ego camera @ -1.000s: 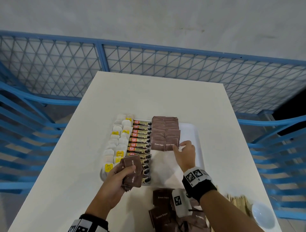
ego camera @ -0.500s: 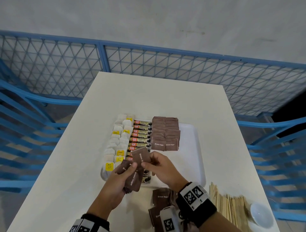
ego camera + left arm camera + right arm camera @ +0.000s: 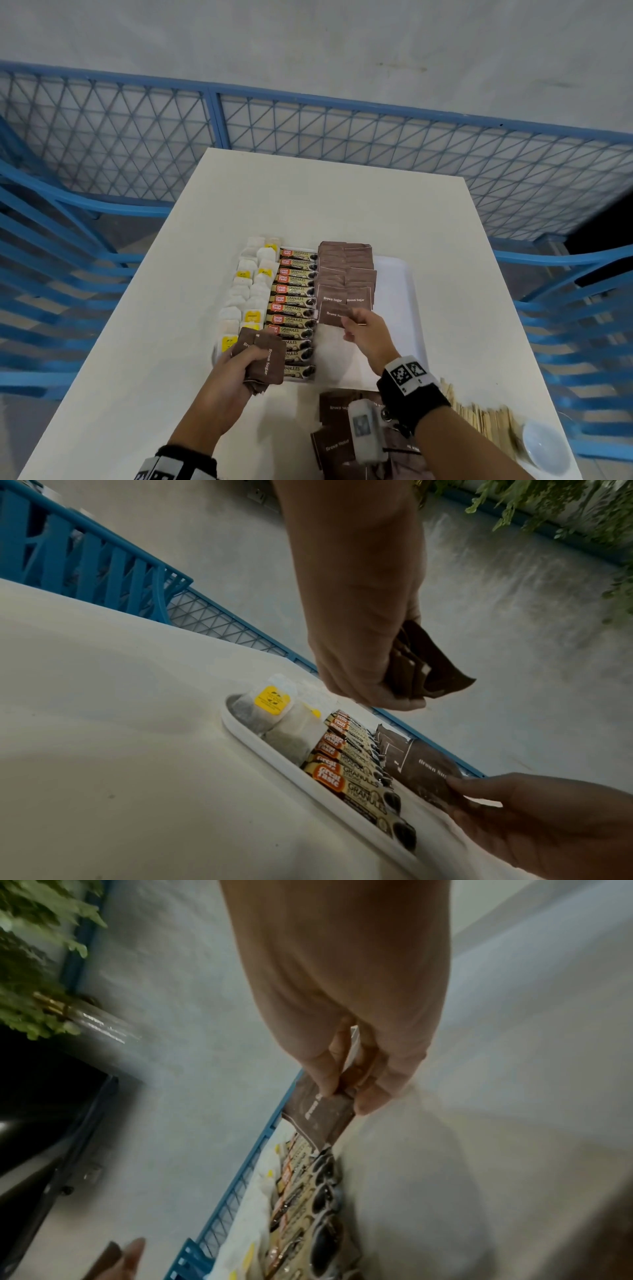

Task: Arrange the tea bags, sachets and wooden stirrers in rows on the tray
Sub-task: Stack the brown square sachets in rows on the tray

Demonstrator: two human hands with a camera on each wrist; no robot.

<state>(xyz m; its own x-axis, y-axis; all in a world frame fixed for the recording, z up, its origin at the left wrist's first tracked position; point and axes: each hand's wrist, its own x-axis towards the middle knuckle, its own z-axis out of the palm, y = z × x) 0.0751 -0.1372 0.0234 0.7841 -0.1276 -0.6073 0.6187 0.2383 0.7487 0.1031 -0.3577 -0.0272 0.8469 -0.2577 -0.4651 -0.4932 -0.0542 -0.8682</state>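
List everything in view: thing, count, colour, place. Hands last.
Tray: one, white, mid-table.
Tea bags: many, white with yellow tags, tray's left rows.
Coffee granule sachets: a dozen or so, gold-black, middle row.
Brown sugar sachets: many, brown, rows right of the coffee.
Loose brown sugar sachets: several, brown, table's near edge.
Wooden stirrers: pile, tan, near right.
Bowl: one, white, near-right corner.
Table: one, white.
Railing: blue, behind.
Left hand: holds sachet stack.
Right hand: pinches one sachet over tray.

Left hand [image 3: 359, 631] grips a stack of brown sachets [image 3: 428, 669] above the tray [image 3: 274, 761]. Right hand [image 3: 548, 823] pinches one brown sugar sachet [image 3: 424, 767] beside the coffee sticks [image 3: 352, 767].
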